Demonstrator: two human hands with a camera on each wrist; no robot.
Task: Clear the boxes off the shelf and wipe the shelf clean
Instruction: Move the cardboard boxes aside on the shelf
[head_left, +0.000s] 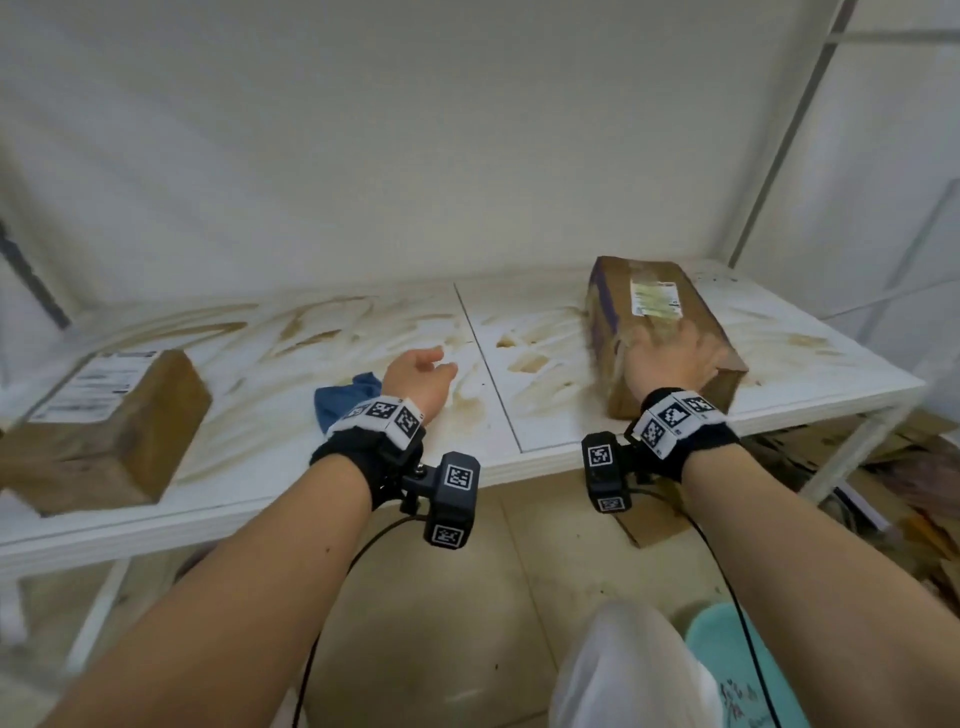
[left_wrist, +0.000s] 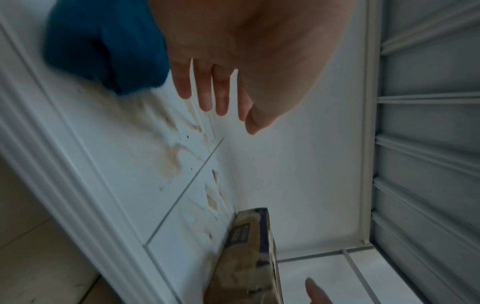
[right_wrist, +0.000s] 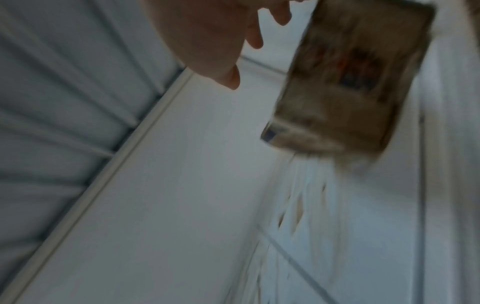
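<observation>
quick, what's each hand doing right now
Left hand: open, fingers straight, holding nothing.
Right hand: open over the cardboard box; no grip shows.

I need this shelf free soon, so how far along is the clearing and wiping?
Little looks done: the shelf is streaked brown. In hand: the right hand is at the right box, grip unclear. The open left hand hovers beside the blue cloth. Left: both boxes, including the left box, and all the wiping.

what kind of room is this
Probably a storeroom or parcel area: a white metal-framed shelf smeared with brown dirt, taped shipping boxes with labels, and flattened cardboard on the tiled floor.
</observation>
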